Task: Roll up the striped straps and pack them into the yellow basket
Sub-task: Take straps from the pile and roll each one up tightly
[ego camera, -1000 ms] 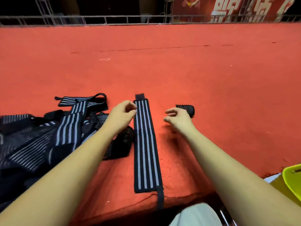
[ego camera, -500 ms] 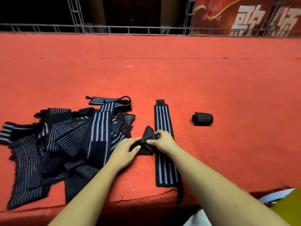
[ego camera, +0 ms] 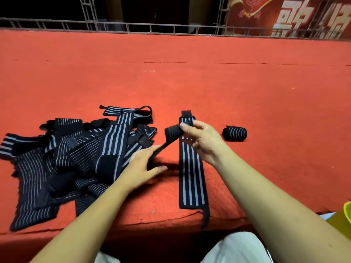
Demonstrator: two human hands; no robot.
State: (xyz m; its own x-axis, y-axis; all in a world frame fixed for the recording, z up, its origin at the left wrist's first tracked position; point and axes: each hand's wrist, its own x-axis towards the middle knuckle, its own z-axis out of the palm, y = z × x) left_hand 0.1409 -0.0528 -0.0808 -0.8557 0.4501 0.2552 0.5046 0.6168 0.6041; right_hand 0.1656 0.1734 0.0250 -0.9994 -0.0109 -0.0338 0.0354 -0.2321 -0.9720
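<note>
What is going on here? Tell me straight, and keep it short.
A person is rolling striped straps on a red carpet. The right hand pinches a partly rolled strap above the carpet; its loose tail runs down to the left hand, whose fingers are fairly straight. A flat strap lies between the arms, a finished roll sits to its right, and a pile of unrolled straps lies at left. Only an edge of the yellow basket shows, far right.

A flat strap (ego camera: 191, 177) lies lengthwise on the red carpet (ego camera: 190, 82). Above its far end the right hand (ego camera: 203, 138) pinches a half-rolled strap (ego camera: 171, 132), whose tail touches the left hand (ego camera: 142, 164). A pile of straps (ego camera: 66, 158) lies to the left, a rolled strap (ego camera: 235, 133) to the right and a yellow basket (ego camera: 347, 209) far right.
</note>
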